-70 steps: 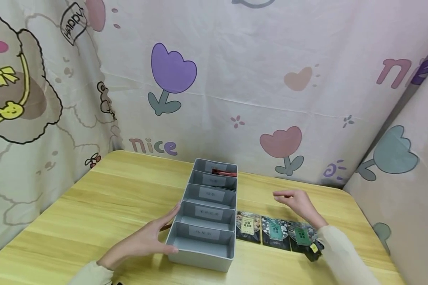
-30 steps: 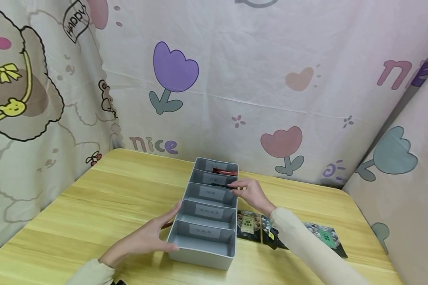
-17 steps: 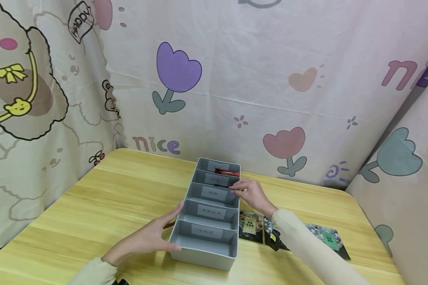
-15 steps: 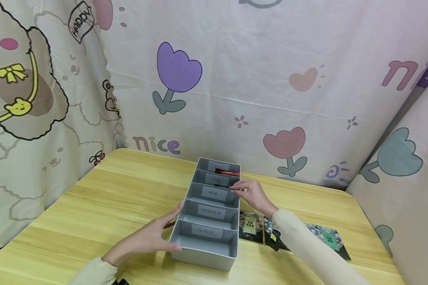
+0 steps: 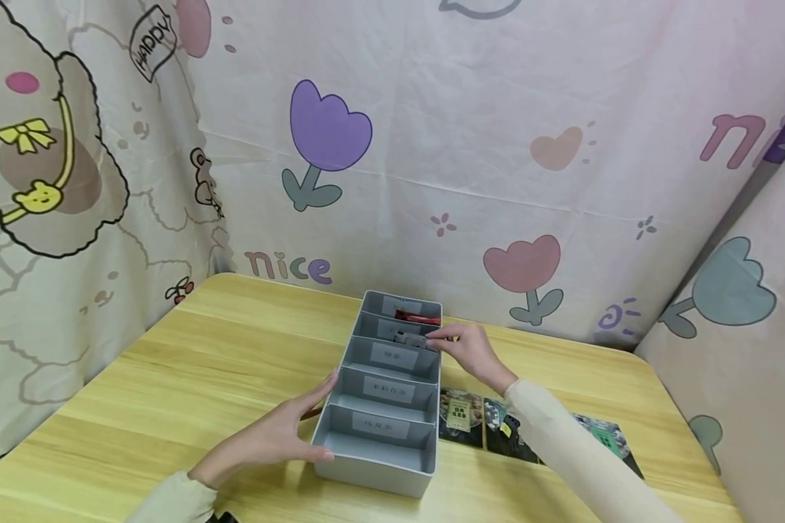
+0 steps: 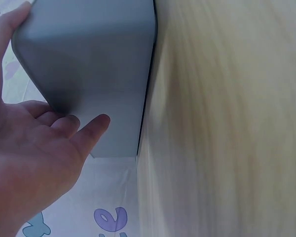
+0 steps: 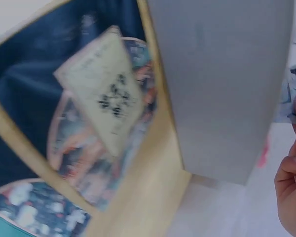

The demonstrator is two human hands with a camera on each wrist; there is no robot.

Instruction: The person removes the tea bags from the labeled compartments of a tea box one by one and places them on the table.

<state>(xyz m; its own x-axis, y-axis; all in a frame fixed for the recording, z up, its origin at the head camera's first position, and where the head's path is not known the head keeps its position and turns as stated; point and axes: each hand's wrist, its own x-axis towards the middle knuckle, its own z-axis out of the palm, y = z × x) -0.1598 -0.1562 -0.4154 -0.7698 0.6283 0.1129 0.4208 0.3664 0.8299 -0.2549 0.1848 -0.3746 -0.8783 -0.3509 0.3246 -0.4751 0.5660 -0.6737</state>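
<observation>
A long grey box (image 5: 379, 472) with labelled compartments stands on the wooden table. My right hand (image 5: 467, 352) reaches over its right wall and pinches a small silver-grey packet (image 5: 408, 338) between thumb and fingertips. That packet is at the second compartment from the back; in the right wrist view the packet (image 7: 287, 96) shows partly, cut off by the frame edge. A red packet (image 5: 417, 317) lies in the rearmost compartment. My left hand (image 5: 271, 439) rests spread against the box's left side, thumb at the front corner; in the left wrist view several fingers (image 6: 91, 131) touch the wall.
Right of the box lie flat dark pouches: one with a yellow label (image 5: 459, 415), one partly covered by the right wrist, and one with a green label (image 5: 605, 436) partly behind the sleeve. Patterned curtains (image 5: 392, 145) enclose the table (image 5: 235, 341).
My right hand has moved left from above the pouches to the box. The pinched packet, seen edge-on half a second ago, now shows its pale face. The left hand stays at the box.
</observation>
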